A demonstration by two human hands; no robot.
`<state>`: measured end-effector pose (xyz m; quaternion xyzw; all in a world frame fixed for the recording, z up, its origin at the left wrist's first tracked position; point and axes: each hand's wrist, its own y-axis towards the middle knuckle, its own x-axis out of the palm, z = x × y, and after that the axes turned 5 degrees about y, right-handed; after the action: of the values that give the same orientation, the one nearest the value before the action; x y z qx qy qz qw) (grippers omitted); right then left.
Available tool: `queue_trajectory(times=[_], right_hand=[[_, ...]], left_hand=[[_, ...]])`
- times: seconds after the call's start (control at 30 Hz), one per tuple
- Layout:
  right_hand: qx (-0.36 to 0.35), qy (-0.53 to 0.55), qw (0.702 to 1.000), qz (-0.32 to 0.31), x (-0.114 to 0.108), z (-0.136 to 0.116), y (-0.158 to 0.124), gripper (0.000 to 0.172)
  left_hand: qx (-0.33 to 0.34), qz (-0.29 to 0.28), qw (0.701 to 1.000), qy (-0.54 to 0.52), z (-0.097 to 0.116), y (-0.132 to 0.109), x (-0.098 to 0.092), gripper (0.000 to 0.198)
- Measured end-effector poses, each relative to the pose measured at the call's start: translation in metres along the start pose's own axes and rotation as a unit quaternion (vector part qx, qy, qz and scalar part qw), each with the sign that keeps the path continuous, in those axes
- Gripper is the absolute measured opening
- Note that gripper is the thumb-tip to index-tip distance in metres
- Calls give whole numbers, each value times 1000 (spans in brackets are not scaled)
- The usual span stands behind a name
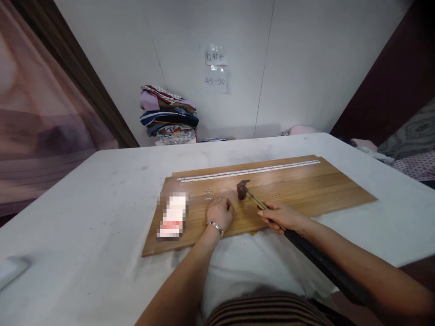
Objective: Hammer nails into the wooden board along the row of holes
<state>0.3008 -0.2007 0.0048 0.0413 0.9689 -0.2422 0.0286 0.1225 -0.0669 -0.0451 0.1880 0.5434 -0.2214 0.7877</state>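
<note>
My right hand [279, 216] is wrapped around the yellowish shaft of a claw hammer [242, 190], well up from its black grip. The rusty brown head hangs over a wood-grain board [326, 185], to the right of my left hand. My left hand [220, 212], with a silver bracelet [216, 227] at the wrist, rests on the board with its fingers curled together. Whatever its fingertips may pinch is too small to make out. Several loose nails [209, 194] lie just beyond it. A row of small dark dots [270, 196], perhaps nail heads, crosses the board right of the hammer head.
Two white marked strips [248, 171] run along the board's far side. A blurred-out bright rectangle [173, 216] lies at its left end. The board sits on a white table [84, 203]. Folded clothes [170, 113] are stacked beyond, against the wall.
</note>
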Motion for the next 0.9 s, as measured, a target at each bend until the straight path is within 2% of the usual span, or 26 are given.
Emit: queue_trajectory(times=[0.5,0.9], right_hand=[[-3,8,1000,6,3,-4,-1,32],[3,5,1000,11,3,-6,-3,32]], left_hand=[[-6,19,999,-33,-1,0,1,14],[-7,10,999,-31,0,0,-2,19]])
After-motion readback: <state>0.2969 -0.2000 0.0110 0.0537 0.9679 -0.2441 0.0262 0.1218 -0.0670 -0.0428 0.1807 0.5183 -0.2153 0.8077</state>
